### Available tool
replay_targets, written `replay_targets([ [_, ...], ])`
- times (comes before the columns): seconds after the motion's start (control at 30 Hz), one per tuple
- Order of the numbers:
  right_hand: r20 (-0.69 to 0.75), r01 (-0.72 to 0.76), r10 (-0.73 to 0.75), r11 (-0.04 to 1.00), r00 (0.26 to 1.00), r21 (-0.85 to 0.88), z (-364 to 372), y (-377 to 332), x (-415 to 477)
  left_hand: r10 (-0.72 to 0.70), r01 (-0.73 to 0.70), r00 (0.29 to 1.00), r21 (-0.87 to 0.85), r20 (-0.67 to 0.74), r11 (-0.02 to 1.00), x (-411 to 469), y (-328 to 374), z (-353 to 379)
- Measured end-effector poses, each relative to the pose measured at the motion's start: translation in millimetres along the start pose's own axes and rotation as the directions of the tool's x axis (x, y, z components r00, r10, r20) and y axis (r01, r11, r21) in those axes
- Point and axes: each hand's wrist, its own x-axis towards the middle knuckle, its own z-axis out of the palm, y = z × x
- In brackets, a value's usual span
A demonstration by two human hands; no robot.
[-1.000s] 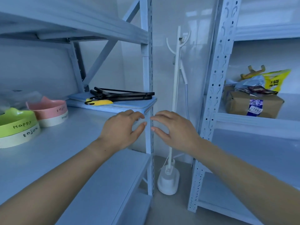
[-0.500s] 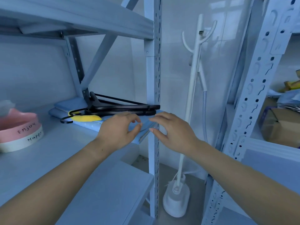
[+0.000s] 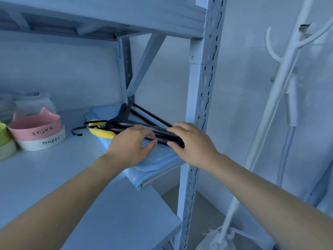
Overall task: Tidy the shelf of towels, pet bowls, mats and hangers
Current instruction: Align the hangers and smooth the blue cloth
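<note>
Centre frame: L hand (image 3: 130, 143) & R hand (image 3: 190, 144) side by side, each pinching the black hangers (image 3: 161, 135) — stacked on a folded blue mat (image 3: 158, 160).

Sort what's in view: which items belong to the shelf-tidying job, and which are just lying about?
Job: black hangers, blue mats, pink pet bowl, green pet bowl, folded white towels.
Lying about: white coat stand beside the shelf unit.
</note>
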Motion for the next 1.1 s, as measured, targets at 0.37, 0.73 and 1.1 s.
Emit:
replay_targets([
  [0.37, 0.088, 0.166, -0.175, 0.981, 0.981, 0.096, 33, 43, 8, -0.317, 0.307, 0.943, 0.103, 0.099, 0.946, -3, 18, 33],
  [0.73, 0.019, 0.242, -0.249, 0.955, 0.968, 0.169, 53, 47, 22, -0.369, 0.346, 0.925, 0.197, 0.093, 0.917, 3, 10, 36],
  [1.1, 0.022, 0.229, -0.235, 0.961, 0.972, 0.158, 88, 37, 70, -0.392, 0.372, 0.916, 0.185, 0.082, 0.910, 31, -41, 41],
])
